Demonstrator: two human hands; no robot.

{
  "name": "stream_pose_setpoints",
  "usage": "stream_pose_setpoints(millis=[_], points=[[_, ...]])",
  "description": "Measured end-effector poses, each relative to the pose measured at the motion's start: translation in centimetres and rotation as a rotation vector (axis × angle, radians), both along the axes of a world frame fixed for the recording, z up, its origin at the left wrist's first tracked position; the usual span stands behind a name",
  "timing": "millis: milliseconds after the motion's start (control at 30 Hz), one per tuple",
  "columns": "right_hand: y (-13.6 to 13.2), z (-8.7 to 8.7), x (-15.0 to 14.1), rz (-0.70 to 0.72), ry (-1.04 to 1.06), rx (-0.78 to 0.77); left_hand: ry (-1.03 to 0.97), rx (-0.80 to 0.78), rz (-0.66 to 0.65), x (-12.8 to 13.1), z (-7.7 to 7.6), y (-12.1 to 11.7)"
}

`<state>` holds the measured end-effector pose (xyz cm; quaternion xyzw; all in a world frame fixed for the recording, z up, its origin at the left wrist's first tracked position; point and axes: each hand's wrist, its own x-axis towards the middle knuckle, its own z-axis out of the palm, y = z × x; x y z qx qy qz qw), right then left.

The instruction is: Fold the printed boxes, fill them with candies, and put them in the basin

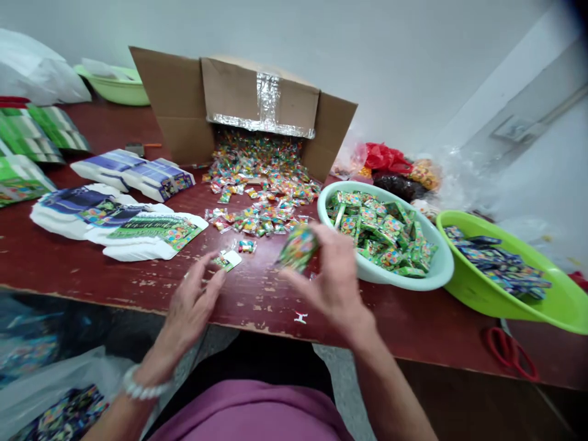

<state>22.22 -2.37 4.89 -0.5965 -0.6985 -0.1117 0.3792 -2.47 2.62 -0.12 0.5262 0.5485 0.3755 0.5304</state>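
My right hand [337,282] grips a small green printed candy box [298,248], blurred by motion, between thumb and fingers above the table. My left hand [195,300] rests low over the table, with thumb and fingers apart. At its fingertips is a small green card with a white flap [227,261]; whether the fingers touch it I cannot tell. Just beyond lies a single clear packet of coloured candies [247,246]. A loose pile of such packets [261,217] spreads out from an open cardboard box [261,98] lying on its side.
At right, a pale blue basin [386,283] holds green boxes, and a lime basin [478,300] holds dark blue ones. Red scissors [509,352] lie near the front edge. Stacked flat cartons [133,171] and fanned-out cartons [151,226] lie at left. A white scrap [300,318] lies in front.
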Motion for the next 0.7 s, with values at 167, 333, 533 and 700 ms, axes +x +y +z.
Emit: stream_pose_setpoints(millis=[167,333,533,700], points=[[0.8,2.4,6.1,-0.311,-0.070,0.289,1.089,0.338,-0.145,-2.3,-1.4,4.1],[1.1,-2.0,0.2,0.049,0.150,0.112,1.185,0.288,-0.230,-2.6,-1.5,4.9],[3.4,-7.3,-7.1,0.313,0.483,-0.293,0.671,0.220,-0.082,-2.6,-1.5,4.2],[4.3,-8.0,-8.8,0.376,0.972,-0.586,0.245,0.063,-0.173,-2.4,-1.1,0.6]])
